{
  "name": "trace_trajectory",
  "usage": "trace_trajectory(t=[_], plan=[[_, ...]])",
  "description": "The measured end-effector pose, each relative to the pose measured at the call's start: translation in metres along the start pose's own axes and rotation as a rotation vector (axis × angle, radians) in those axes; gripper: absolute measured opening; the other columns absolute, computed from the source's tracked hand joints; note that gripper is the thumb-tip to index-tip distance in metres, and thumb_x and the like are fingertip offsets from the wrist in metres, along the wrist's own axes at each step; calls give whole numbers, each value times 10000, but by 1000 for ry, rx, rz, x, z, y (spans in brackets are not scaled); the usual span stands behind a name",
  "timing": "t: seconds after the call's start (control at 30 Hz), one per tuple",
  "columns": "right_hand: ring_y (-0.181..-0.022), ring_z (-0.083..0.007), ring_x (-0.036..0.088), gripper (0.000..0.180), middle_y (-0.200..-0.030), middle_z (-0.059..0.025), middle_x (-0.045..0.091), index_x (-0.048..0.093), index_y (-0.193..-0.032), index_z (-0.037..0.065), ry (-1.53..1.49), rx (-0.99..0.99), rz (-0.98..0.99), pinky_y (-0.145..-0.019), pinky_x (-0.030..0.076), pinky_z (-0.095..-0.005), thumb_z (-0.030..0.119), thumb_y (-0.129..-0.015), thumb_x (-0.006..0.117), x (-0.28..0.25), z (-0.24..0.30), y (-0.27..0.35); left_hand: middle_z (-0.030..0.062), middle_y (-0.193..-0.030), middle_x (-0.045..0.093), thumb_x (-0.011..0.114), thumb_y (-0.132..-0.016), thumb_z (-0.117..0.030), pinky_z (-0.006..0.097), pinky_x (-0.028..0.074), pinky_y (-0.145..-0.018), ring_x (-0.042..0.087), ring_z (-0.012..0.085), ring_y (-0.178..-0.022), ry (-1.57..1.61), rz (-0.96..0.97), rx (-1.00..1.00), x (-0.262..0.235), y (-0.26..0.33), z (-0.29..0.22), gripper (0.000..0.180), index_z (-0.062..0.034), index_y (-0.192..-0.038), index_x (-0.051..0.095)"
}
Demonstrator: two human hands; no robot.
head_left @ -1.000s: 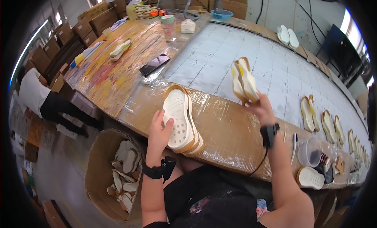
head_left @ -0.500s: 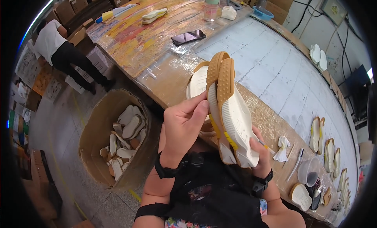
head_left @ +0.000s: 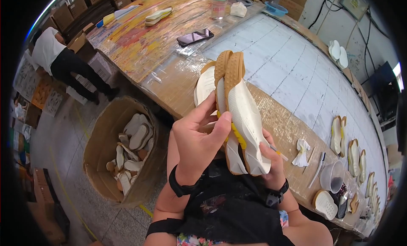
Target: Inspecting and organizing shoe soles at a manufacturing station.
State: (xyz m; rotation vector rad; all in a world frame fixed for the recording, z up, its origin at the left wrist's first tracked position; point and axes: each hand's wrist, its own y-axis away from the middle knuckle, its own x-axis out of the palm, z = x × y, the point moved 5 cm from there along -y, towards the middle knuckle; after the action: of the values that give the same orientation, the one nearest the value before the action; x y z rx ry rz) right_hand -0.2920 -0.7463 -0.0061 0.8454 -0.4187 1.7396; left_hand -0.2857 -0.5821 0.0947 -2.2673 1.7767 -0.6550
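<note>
A pair of shoe soles [head_left: 246, 114], white-sided with studded brown tread and yellow patches, is held upright side by side above my lap. My left hand [head_left: 197, 140] grips their left side, thumb and fingers on the yellow patch. My right hand [head_left: 273, 163] holds the lower right side, and a thin stick-like tool [head_left: 278, 152] with an orange part pokes out between its fingers. Behind the pair, another white sole [head_left: 202, 88] with a brown rim rests on the table, partly hidden.
A cardboard bin [head_left: 99, 161] of loose soles stands at left. On the table [head_left: 169, 82] are a phone [head_left: 195, 37], a jar [head_left: 219, 6], crumpled tissue [head_left: 301, 152] and a plastic cup [head_left: 332, 177]. Several soles [head_left: 353, 157] line the right side. Another person [head_left: 63, 59] bends over at far left.
My left hand has shifted its grip lower on the soles, with the thumb now over the yellow patch. The soles stand slightly more upright. The whole view has shifted a little.
</note>
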Motion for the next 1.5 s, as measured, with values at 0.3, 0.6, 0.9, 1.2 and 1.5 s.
trace_trajectory(t=[0.3, 0.6, 0.9, 1.2, 1.5], plan=[[-1073, -220, 470, 471, -1174, -142, 447, 311, -1225, 8, -47, 37, 33, -903, 397, -332, 147, -814, 495, -2, 11, -3, 147, -1104, 508, 574, -809, -184, 239, 437, -771, 529, 162, -939, -90, 71, -91, 19, -4, 14, 573, 93, -1237, 309], [-1097, -195, 433, 608, -1184, -123, 442, 330, -1228, -32, 288, -335, 130, -927, 336, -310, 321, -796, 570, 40, 65, -18, 155, -1256, 341, 531, -844, -266, 301, 336, -924, 399, 193, -1113, 194, 123, -155, 30, -4, 37, 733, 45, -1321, 68], [-1069, -429, 398, 827, -1216, -252, 396, 416, -1188, 6, 1124, -1116, 480, -903, 319, -456, 521, -588, 659, 80, 53, 22, 147, -1122, 491, 370, -895, -305, 299, 407, -853, 512, 196, -995, 353, 71, -388, 4, 14, 26, 442, 16, -1198, 378], [-1112, -239, 427, 545, -1234, -179, 414, 391, -1212, 14, 708, -631, 181, -880, 364, -344, 319, -797, 570, 19, 44, -16, 159, -1036, 545, 429, -846, -188, 346, 481, -762, 582, 246, -871, 474, -13, -570, -10, -12, 18, 391, 37, -1164, 393], [-1199, -258, 319, 645, -1290, -210, 321, 200, -1282, -69, 437, -60, 161, -979, 268, -315, 266, -839, 528, -29, -52, -108, 140, -938, 580, 488, -803, -76, 274, 505, -669, 606, 192, -767, 233, 137, -686, -40, -63, 100, 327, 50, -1100, 433]])
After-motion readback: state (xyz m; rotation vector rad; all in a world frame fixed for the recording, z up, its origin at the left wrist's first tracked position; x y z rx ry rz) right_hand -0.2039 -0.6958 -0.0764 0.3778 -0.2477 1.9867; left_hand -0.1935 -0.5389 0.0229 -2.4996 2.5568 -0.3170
